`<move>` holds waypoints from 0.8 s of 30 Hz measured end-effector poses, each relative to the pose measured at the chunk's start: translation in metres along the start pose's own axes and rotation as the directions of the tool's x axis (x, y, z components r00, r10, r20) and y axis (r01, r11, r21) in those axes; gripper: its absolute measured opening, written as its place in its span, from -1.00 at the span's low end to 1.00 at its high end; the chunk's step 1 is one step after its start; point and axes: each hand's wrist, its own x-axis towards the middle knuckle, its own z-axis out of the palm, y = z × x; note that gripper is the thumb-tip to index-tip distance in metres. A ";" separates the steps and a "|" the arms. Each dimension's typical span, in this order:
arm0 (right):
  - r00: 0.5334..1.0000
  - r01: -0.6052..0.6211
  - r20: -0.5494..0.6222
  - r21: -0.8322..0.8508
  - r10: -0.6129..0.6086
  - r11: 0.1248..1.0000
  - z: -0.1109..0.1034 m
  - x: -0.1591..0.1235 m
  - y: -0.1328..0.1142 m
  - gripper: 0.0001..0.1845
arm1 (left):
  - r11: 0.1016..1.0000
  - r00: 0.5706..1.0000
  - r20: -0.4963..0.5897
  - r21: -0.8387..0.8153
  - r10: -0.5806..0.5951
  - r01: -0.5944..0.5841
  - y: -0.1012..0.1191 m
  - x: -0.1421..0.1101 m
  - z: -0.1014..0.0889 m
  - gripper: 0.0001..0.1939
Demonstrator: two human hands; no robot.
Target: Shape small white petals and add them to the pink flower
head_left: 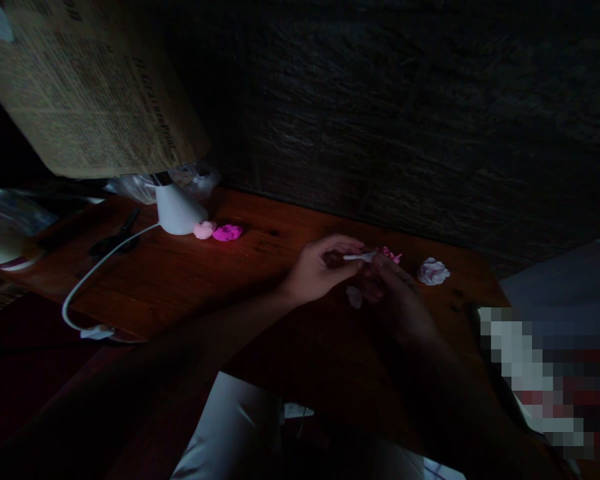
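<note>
Above the wooden table, both hands meet at a small, thin white clay piece (359, 257). My left hand (321, 270) pinches its left end between thumb and fingers. At its right end, the fingertips of my right hand (397, 287) are closed on it. Just behind the right fingers shows a crumpled pink clay shape (391, 254), partly hidden. A flat pale petal-like piece (354, 297) lies on the table below the hands. To the right of my right hand sits a white ruffled clay flower (433, 271). Dim light obscures the right hand's lower fingers.
A lamp with a newspaper-print shade (115, 93) and white base (177, 210) stands at left. Beside it lie a pale pink lump (205, 230), a magenta lump (228, 232), dark scissors (117, 237) and a white cable (77, 283). A dark brick wall (380, 120) rises behind the table (280, 233).
</note>
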 end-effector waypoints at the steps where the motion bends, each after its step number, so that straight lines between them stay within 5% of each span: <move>1: 1.000 -0.003 -0.002 -0.006 0.003 1.000 0.000 0.000 0.000 -0.68 | 1.000 1.000 -0.006 0.027 0.011 -0.011 0.001 -0.001 0.000 -0.75; 18: 0.997 0.013 -0.068 -0.084 -0.019 0.996 -0.005 0.004 0.004 -0.69 | 0.977 0.997 0.047 0.201 0.069 -0.077 0.003 -0.003 -0.001 -0.65; 21: 0.975 0.107 -0.168 -0.224 -0.146 0.969 -0.017 0.006 -0.009 -0.72 | 0.968 0.994 0.082 0.233 0.075 -0.092 0.000 -0.003 -0.002 -0.57; 24: 0.890 0.259 -0.231 -0.455 -0.394 0.852 -0.039 0.005 -0.039 -0.67 | 0.954 0.992 0.093 0.282 0.080 -0.103 -0.003 -0.002 -0.003 -0.57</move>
